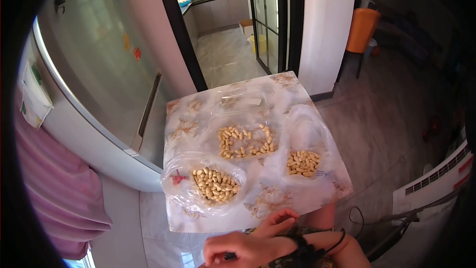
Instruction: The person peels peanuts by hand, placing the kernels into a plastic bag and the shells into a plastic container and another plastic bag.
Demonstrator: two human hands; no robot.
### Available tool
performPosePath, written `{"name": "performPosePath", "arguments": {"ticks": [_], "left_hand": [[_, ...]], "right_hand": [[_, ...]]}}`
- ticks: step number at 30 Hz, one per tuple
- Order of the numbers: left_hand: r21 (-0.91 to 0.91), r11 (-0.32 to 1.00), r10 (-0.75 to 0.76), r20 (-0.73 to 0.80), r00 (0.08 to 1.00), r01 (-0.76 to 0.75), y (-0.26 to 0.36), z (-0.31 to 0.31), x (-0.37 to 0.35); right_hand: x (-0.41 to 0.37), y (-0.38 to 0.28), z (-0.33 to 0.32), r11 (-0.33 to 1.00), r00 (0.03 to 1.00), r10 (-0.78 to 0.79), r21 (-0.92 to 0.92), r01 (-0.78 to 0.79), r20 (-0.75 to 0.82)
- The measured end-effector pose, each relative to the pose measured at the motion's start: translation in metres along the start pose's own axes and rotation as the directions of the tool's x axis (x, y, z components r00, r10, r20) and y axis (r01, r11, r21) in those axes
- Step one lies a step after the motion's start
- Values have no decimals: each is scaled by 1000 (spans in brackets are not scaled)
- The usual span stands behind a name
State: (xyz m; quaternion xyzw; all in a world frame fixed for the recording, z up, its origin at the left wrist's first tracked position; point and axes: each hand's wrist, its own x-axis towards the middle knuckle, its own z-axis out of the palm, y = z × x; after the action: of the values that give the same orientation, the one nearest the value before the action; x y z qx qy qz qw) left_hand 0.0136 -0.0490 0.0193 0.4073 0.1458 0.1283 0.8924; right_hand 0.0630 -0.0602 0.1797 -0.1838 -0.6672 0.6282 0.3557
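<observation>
In the head view, nearest the camera is what seems to be the person's right hand (243, 249), set across the lower edge with its fingers curled; a small dark item shows beside them, and whether that grip holds it cannot be told. Just behind, what seems to be the left hand (273, 223) has a narrow, loosely bent grip with nothing visible in it. A dark wristband (303, 249) sits on the nearer arm.

Beyond the hands, on the counter (262, 174), the peanuts (215, 186) lie in three lots: a heap in the left plastic bag (187, 202), a smaller heap in the right plastic bag (303, 130), and a rough ring in the clear box (241, 145) between them, its middle largely bare.

Neither hand appears to touch the peanuts, so the step in hand looks like rest rather than handling. Any move toward them would call for parting the two overlapping hands, bringing one forward over the counter's near edge and spreading the fingers enough to pinch the shells.
</observation>
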Motion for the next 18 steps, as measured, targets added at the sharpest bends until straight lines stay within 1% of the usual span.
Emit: {"name": "performPosePath", "arguments": {"ticks": [1,2,3,4,5,7,9,10,12,13,15,16,17,18], "left_hand": [[-2,1000,6,-6,1000,-6,6,11,4],[-328,836,464,-3,886,-439,32,43,14],[-584,408,797,-148,586,-702,46,60,17],[-153,826,529,-123,840,-543,33,29,-2],[286,950,201,-265,943,-122,18,-5,-20],[111,989,116,-160,980,-99,22,-19,-18],[120,987,123,-165,979,-104,25,-24,-17],[134,985,130,-170,977,-108,27,-27,-17],[144,984,128,-173,977,-104,23,-32,-15],[148,984,123,-176,977,-97,20,-34,-14],[169,980,134,-174,975,-105,12,-42,-14],[180,974,168,-169,971,-137,9,-45,-13],[192,966,202,-162,966,-170,9,-47,-12],[216,963,201,-166,965,-163,11,-47,-12]], "right_hand": [[-3,-1,-14,998,999,44,-43,-44,-1],[-6,3,-26,994,991,-38,-107,24,-130],[-8,9,-39,981,959,-127,-176,83,-253],[-10,16,-56,968,926,-119,-248,29,-358],[-11,22,-74,949,880,-119,-312,-35,-460],[-10,35,-110,849,777,-167,-489,-200,-607],[-7,53,-141,776,735,-197,-561,-287,-649],[-3,62,-153,775,735,-200,-563,-285,-648],[9,82,-174,715,730,-186,-600,-359,-658],[17,90,-183,718,729,-190,-600,-354,-657],[36,107,-202,569,764,-276,-740,-359,-583],[45,115,-212,587,783,-222,-720,-369,-581],[55,124,-218,591,780,-230,-720,-363,-582],[65,133,-224,551,807,-180,-737,-391,-563]]}}
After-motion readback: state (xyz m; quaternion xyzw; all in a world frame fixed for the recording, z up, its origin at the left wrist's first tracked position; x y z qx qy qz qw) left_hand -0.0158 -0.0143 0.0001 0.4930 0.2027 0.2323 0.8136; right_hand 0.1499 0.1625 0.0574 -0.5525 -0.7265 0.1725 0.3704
